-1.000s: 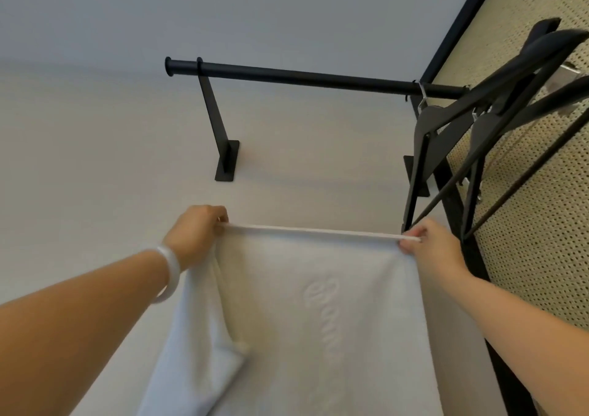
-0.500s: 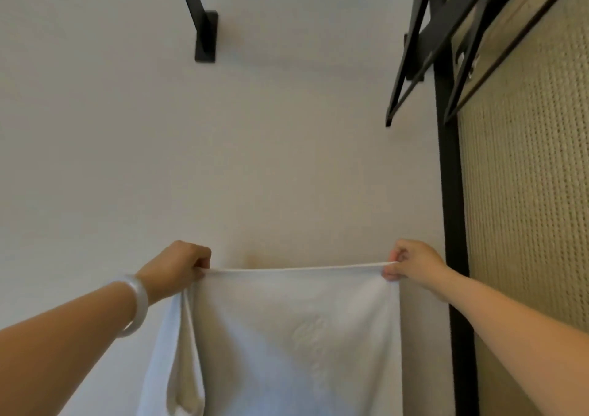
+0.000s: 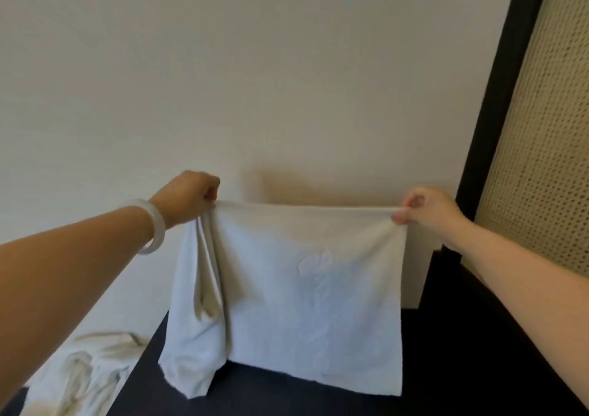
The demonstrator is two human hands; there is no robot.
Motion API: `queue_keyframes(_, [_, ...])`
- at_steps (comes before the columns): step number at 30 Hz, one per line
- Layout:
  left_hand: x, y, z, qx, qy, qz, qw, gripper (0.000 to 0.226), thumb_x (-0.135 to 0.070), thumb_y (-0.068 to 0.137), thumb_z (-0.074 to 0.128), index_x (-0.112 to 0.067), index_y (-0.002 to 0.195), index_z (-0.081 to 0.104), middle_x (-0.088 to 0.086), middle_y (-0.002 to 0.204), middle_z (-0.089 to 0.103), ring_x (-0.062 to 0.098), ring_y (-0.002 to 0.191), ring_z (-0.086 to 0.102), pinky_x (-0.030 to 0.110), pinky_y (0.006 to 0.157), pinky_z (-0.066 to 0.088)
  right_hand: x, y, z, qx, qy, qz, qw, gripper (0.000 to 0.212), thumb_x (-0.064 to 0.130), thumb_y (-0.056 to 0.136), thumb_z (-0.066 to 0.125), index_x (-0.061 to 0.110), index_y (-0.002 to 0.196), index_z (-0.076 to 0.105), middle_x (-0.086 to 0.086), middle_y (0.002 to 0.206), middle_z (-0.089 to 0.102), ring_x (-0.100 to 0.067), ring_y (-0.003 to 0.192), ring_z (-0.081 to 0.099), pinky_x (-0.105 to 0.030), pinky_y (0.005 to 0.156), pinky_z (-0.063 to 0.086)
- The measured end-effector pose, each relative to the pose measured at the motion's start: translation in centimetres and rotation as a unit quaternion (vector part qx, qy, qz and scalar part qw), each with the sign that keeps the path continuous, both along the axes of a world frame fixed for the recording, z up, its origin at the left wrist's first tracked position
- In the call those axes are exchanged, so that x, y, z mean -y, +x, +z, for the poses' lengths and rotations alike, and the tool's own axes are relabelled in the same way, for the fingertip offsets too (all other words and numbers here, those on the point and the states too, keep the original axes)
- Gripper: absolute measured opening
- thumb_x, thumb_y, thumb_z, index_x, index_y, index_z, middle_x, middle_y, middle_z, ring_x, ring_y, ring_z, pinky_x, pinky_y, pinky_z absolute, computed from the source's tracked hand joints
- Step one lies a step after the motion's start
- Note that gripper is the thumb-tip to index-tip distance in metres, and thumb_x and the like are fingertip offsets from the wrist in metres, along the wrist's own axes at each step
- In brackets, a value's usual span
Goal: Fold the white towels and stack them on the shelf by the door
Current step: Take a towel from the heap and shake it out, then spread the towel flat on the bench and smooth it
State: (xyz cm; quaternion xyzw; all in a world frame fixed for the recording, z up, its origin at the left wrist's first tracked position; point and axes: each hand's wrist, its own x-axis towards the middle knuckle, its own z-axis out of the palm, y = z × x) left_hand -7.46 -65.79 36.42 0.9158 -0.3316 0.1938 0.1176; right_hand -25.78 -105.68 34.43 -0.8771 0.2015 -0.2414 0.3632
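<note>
Bottom: dark worktop (image 3: 462, 367). Over it the white towel (image 3: 306, 304) hangs spread, left side bunched, lower edge at worktop level. A crumpled towel (image 3: 86, 367) lies lower left. The left hand (image 3: 188, 200) and right hand (image 3: 430, 208) each pinch a top corner, fingers curled. A white bangle (image 3: 156, 230) sits on the left wrist.

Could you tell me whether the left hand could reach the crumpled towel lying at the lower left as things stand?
Probably not yet: the left hand pinches a corner of the held towel. Nothing visibly blocks the way down to the crumpled towel.
</note>
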Motion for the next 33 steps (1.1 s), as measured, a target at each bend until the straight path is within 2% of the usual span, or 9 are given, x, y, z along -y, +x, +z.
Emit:
queue_keyframes(3, [0.3, -0.1, 1.3, 0.088, -0.066, 0.003, 0.994, 0.014, 0.006, 0.079, 0.060, -0.007, 0.075, 0.060, 0.012, 0.081, 0.057, 0.029, 0.079, 0.053, 0.036, 0.071, 0.042, -0.1, 1.3, 1.3, 0.106, -0.021, -0.036, 0.993, 0.029, 0.014, 0.077, 0.083, 0.024, 0.073, 0.056, -0.006, 0.091, 0.067, -0.026, 0.089, 0.064, -0.035, 0.078, 0.048])
queue_keyframes(6, [-0.8, -2.4, -1.1, 0.154, -0.075, -0.023, 0.985, 0.010, 0.009, 0.080, 0.057, -0.001, 0.079, 0.058, 0.016, 0.082, 0.054, 0.031, 0.080, 0.049, 0.042, 0.067, 0.042, -2.3, -0.9, -1.3, 0.190, 0.025, -0.020, 0.981, 0.030, 0.007, 0.081, 0.078, 0.024, 0.076, 0.054, -0.002, 0.098, 0.067, -0.018, 0.093, 0.064, -0.033, 0.084, 0.052])
queue_keyframes(8, [-2.1, -4.5, -6.2, 0.155, -0.054, -0.052, 0.985, 0.007, 0.003, 0.082, 0.054, -0.004, 0.081, 0.057, 0.015, 0.083, 0.052, 0.032, 0.078, 0.050, 0.042, 0.063, 0.044, -3.9, -3.8, -6.9, 0.153, 0.023, -0.020, 0.988, 0.020, 0.004, 0.083, 0.075, 0.017, 0.084, 0.060, -0.004, 0.098, 0.067, -0.018, 0.093, 0.063, -0.032, 0.084, 0.050])
queue_keyframes(11, [-4.1, -9.3, -16.8, 0.057, 0.008, -0.086, 0.995, 0.018, -0.012, 0.073, 0.049, -0.012, 0.090, 0.056, 0.008, 0.086, 0.051, 0.030, 0.076, 0.052, 0.038, 0.064, 0.046, -6.5, -9.5, -18.4, 0.009, 0.012, -0.040, 0.999, 0.016, 0.007, 0.085, 0.074, 0.018, 0.084, 0.063, 0.002, 0.088, 0.065, -0.017, 0.085, 0.063, -0.028, 0.073, 0.045])
queue_keyframes(16, [-7.4, -16.6, -29.6, -0.086, 0.118, -0.145, 0.979, 0.041, 0.004, 0.058, 0.075, -0.023, 0.081, 0.054, -0.004, 0.086, 0.051, 0.019, 0.073, 0.053, 0.028, 0.061, 0.044, -10.6, -17.5, -31.2, -0.175, 0.015, -0.023, 0.984, 0.027, 0.007, 0.088, 0.069, 0.028, 0.079, 0.056, 0.010, 0.095, 0.060, -0.006, 0.088, 0.060, -0.013, 0.068, 0.040])
queue_keyframes(21, [-10.6, -20.0, -33.2, -0.118, 0.122, -0.161, 0.972, 0.037, -0.007, 0.069, 0.076, -0.031, 0.087, 0.054, -0.010, 0.104, 0.053, 0.014, 0.089, 0.056, 0.029, 0.075, 0.049, -12.6, -21.6, -32.8, -0.189, -0.067, -0.056, 0.978, 0.037, 0.011, 0.082, 0.076, 0.037, 0.075, 0.051, 0.011, 0.106, 0.051, 0.003, 0.089, 0.050, -0.014, 0.078, 0.037])
queue_keyframes(26, [-12.2, -23.9, -33.3, -0.152, 0.104, -0.160, 0.970, 0.037, -0.006, 0.064, 0.077, -0.032, 0.083, 0.058, -0.012, 0.088, 0.052, 0.011, 0.074, 0.052, 0.022, 0.066, 0.042, -13.8, -26.6, -32.7, -0.215, -0.104, -0.032, 0.971, 0.032, 0.010, 0.081, 0.078, 0.030, 0.073, 0.054, 0.012, 0.112, 0.055, 0.006, 0.098, 0.046, -0.011, 0.077, 0.036])
queue_keyframes(30, [-11.8, -26.4, -33.2, -0.188, 0.113, -0.137, 0.966, 0.038, -0.011, 0.056, 0.078, -0.032, 0.075, 0.052, -0.013, 0.081, 0.048, 0.011, 0.069, 0.048, 0.021, 0.060, 0.037, -14.4, -28.5, -31.6, -0.246, -0.132, 0.000, 0.960, 0.028, 0.021, 0.083, 0.077, 0.034, 0.075, 0.054, 0.017, 0.120, 0.054, -0.004, 0.118, 0.045, -0.023, 0.097, 0.037])
queue_keyframes(33, [-9.3, -28.1, -32.3, -0.212, 0.089, -0.147, 0.962, 0.020, -0.034, 0.080, 0.072, -0.028, 0.095, 0.060, -0.011, 0.101, 0.051, 0.013, 0.092, 0.051, 0.027, 0.080, 0.044, -15.9, -27.4, -30.3, -0.245, -0.192, 0.051, 0.949, 0.012, 0.036, 0.086, 0.072, 0.037, 0.084, 0.060, 0.024, 0.116, 0.047, 0.002, 0.118, 0.037, -0.023, 0.103, 0.024])
